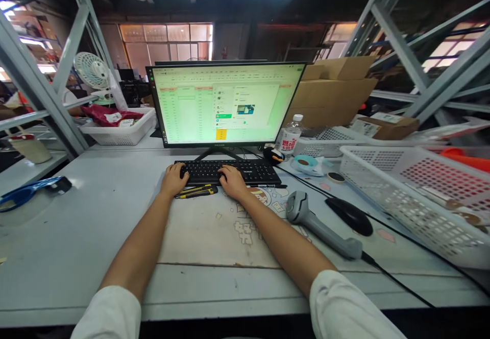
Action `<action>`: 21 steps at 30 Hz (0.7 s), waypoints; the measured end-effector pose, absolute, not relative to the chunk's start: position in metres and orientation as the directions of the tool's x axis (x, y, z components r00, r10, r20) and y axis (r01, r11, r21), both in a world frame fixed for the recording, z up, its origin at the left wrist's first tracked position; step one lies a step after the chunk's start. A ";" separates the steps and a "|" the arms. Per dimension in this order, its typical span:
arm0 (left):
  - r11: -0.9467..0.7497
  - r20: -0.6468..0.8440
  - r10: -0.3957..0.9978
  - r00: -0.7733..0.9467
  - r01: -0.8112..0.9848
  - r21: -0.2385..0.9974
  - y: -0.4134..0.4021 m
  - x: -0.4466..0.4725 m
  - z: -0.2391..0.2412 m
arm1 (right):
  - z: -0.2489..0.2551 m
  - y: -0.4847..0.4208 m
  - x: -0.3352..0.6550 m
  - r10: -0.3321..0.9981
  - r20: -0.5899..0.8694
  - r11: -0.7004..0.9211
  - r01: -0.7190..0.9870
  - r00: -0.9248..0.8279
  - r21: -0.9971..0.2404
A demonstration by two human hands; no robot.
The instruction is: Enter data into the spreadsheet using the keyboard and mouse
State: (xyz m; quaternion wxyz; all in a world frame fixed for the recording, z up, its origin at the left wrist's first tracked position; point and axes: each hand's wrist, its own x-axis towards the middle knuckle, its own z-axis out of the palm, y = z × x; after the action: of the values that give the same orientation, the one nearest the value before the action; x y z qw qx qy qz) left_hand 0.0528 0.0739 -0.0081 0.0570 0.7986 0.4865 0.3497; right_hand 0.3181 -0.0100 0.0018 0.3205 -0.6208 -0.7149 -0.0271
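A black keyboard [202,169] lies in front of a lit monitor [184,119] showing a spreadsheet with a chat window over it. My left hand [174,179] rests on the keyboard's left end, fingers apart and slightly bent. Near its middle, my right hand [231,179] touches the keys with its fingers spread. Neither hand holds anything. Yellow-and-black utility knives [197,191] lie just below the keyboard, between my hands. A black pen [273,186] sits along the keyboard's lower right edge.
Right of my right forearm lie a grey barcode scanner [325,226] and a black mouse [349,216]. White plastic baskets [383,175] line the right side. A bottle [290,135] and a tape roll [306,163] stand near the monitor. Metal shelf posts [72,48] frame the desk.
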 end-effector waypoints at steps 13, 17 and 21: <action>-0.494 0.432 0.850 0.301 0.738 0.459 0.075 0.054 -0.010 | -0.003 -0.011 0.316 0.846 0.533 0.266 0.881 -0.020 -0.390; -0.484 0.417 0.856 0.304 0.753 0.446 0.072 0.054 -0.007 | -0.003 -0.012 0.316 0.842 0.539 0.274 0.877 -0.021 -0.394; -0.487 0.422 0.853 0.307 0.760 0.430 0.071 0.053 -0.006 | -0.002 -0.014 0.316 0.844 0.535 0.276 0.877 -0.025 -0.394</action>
State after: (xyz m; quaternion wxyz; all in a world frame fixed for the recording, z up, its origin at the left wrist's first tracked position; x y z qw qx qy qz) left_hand 0.0533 0.0713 -0.0063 0.0749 0.8051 0.5010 0.3087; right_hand 0.3157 -0.0135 -0.0016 0.3548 -0.6014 -0.7155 -0.0227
